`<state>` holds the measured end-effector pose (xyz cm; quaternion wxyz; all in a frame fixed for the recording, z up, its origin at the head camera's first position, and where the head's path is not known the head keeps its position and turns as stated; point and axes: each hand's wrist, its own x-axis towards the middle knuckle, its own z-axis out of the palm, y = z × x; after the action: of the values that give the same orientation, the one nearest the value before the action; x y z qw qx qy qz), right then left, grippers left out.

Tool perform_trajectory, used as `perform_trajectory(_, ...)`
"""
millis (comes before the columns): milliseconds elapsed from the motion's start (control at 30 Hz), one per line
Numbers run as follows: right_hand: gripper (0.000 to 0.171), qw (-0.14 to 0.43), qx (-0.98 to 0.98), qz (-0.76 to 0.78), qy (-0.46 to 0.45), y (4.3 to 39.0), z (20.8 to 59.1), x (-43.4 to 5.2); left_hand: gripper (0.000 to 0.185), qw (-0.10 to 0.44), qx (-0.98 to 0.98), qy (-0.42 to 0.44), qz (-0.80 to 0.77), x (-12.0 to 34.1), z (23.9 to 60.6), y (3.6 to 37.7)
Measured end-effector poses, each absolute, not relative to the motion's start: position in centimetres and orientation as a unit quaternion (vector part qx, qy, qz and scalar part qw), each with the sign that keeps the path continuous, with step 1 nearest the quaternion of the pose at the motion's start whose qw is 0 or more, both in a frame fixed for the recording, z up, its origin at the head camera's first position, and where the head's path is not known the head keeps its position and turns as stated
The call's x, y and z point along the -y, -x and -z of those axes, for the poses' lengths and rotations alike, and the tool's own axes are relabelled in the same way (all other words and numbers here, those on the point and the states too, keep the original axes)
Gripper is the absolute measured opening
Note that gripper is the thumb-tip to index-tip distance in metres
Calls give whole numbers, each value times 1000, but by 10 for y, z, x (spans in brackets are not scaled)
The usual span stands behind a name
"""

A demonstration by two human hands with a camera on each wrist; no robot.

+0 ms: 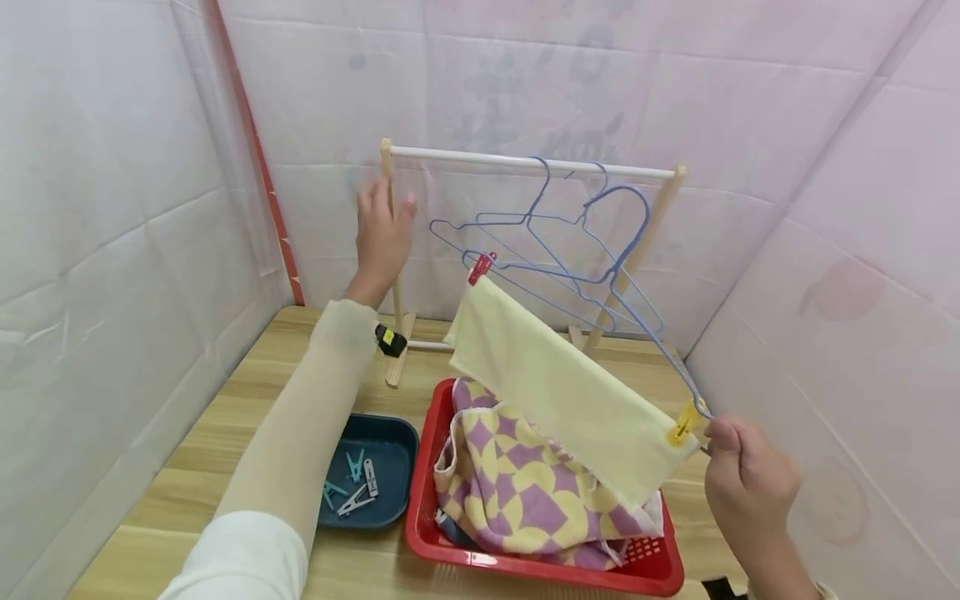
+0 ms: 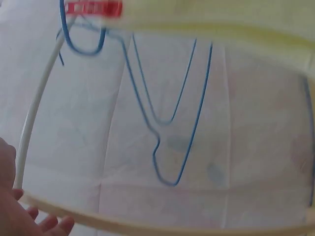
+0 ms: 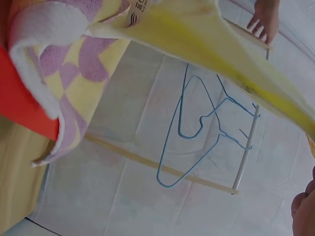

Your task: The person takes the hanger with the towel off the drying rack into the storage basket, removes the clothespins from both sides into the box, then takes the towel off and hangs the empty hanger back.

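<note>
My right hand (image 1: 750, 479) grips one end of a blue wire hanger (image 1: 654, 335), which is tilted down to the right. A pale yellow cloth (image 1: 558, 392) hangs from this hanger, with a red clothespin (image 1: 482, 267) at its left corner and a yellow clothespin (image 1: 684, 422) at its right, close to my fingertips. My left hand (image 1: 381, 242) is raised at the left post of the drying rack (image 1: 517, 157), fingers spread; in the left wrist view its fingers (image 2: 49, 223) are beside the wooden post. Contact with the post is unclear.
Two more blue hangers (image 1: 529, 217) hang on the rack's bar. Below the cloth stands a red basket (image 1: 420, 533) holding a purple-and-yellow patterned towel (image 1: 525, 487). Left of it, a dark blue tray (image 1: 393, 500) contains several clothespins (image 1: 370, 477). White sheeting (image 1: 525, 92) surrounds the wooden table.
</note>
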<state>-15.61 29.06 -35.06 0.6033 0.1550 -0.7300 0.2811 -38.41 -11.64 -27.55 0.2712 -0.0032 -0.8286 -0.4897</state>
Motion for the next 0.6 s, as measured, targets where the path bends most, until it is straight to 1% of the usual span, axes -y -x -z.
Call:
perform_trajectory(133, 62, 594, 729, -290, -176, 154, 359, -289, 50, 257, 824, 40, 504, 100, 306, 361)
perform_trajectory(233, 61, 588, 729, -294, -192, 152, 365, -289, 46, 234, 831, 100, 494, 90, 328, 345)
perform_trajectory(333, 61, 586, 729, -291, -201, 151, 369, -292, 45, 203, 841, 170, 472, 88, 341, 335)
perform_trajectory(500, 61, 576, 734, -288, -217, 147, 374, -298, 42, 121, 842, 253, 461, 98, 350, 330)
perform_trajectory(600, 62, 573, 735, -285, -222, 145, 374, -301, 37, 65, 831, 286, 474, 105, 351, 327)
